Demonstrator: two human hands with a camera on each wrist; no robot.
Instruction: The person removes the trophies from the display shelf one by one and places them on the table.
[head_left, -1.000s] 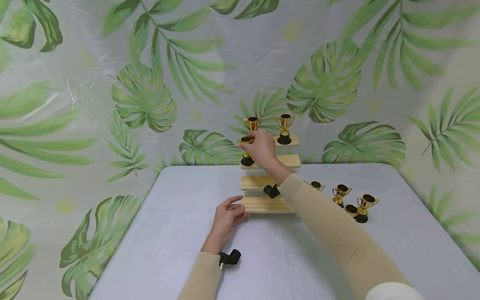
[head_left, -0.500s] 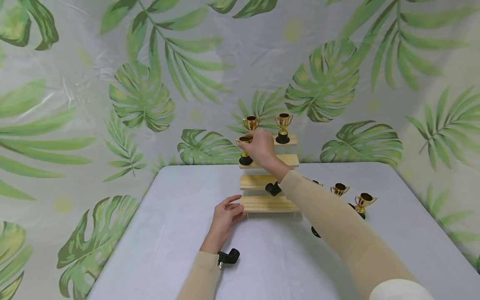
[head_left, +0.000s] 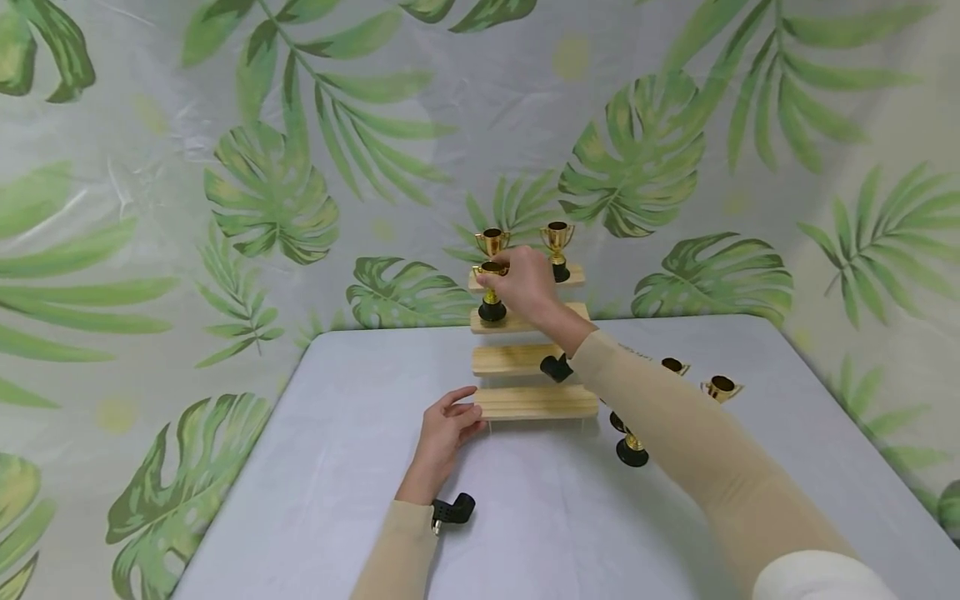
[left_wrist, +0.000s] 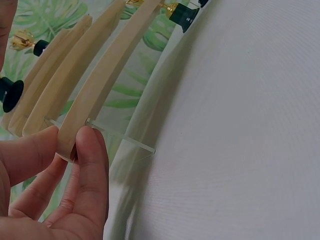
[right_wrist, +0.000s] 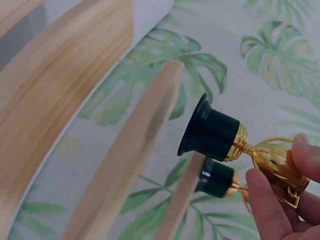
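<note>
Shelves [head_left: 536, 403] number four—left hand [head_left: 442, 432] holds one, right hand [head_left: 529, 287] one trophy [head_left: 491, 302].

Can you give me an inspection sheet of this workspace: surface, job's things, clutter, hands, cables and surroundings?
Surface: pale table, no spill seen.
Job's things: four-shelf wooden stand; two gold trophies on its top shelf; a held trophy at the second shelf from the top, base contact unclear; more trophies right of the stand, partly hidden by the right sleeve.
Clutter: nothing seen.
Hands: right hand pinches the held trophy by its cup; left hand grips the left end of the lowest shelf.
Cables: nothing seen.
Surroundings: leaf-print backdrop behind the table.
</note>
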